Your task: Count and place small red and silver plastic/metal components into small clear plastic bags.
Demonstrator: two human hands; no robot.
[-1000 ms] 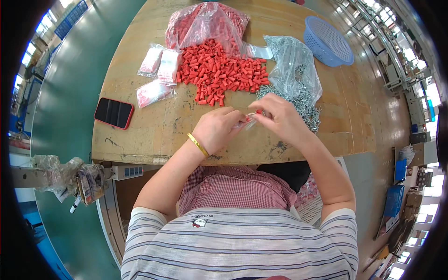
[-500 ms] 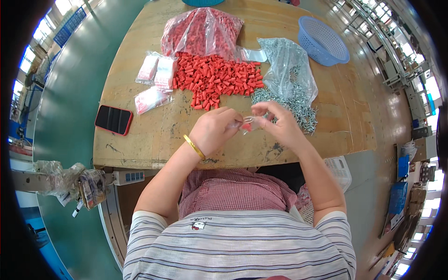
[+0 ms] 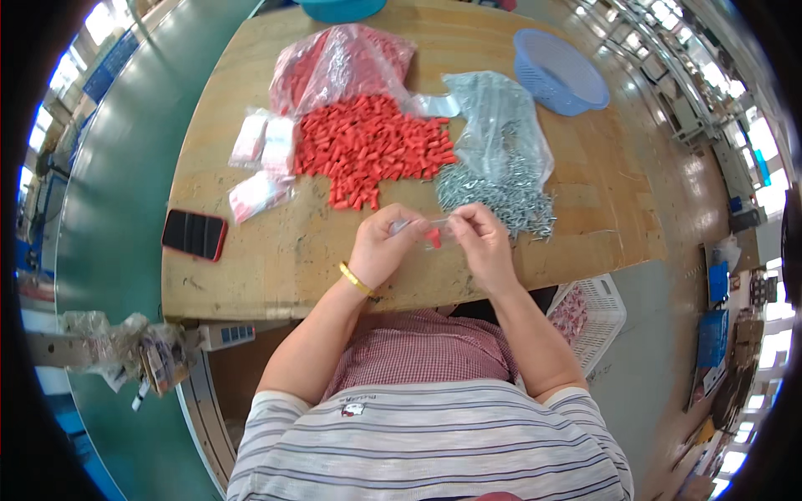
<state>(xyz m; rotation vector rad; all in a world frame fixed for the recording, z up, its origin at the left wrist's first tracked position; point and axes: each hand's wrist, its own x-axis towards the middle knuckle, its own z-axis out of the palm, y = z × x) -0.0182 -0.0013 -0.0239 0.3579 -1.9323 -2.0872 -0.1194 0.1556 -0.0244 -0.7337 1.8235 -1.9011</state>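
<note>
In front of me, over the near part of the table, a small clear plastic bag with red plastic pieces inside is stretched between my hands. My left hand pinches one side of its top edge, a yellow bangle on that wrist. On the other side, my right hand grips the edge between thumb and fingers. Just beyond my hands lies a heap of red cone-shaped plastic caps. To its right, a pile of silver screws spills from a large clear bag.
A big bag of red caps stands behind the heap. Packs of small clear bags lie left of it, with a phone nearer the left edge. A blue basket and teal basin are far; a white basket sits below the table.
My right hand's fingers have closed on the bag's edge, and the bag's top is now pulled straight between both hands. The whole view has shifted slightly.
</note>
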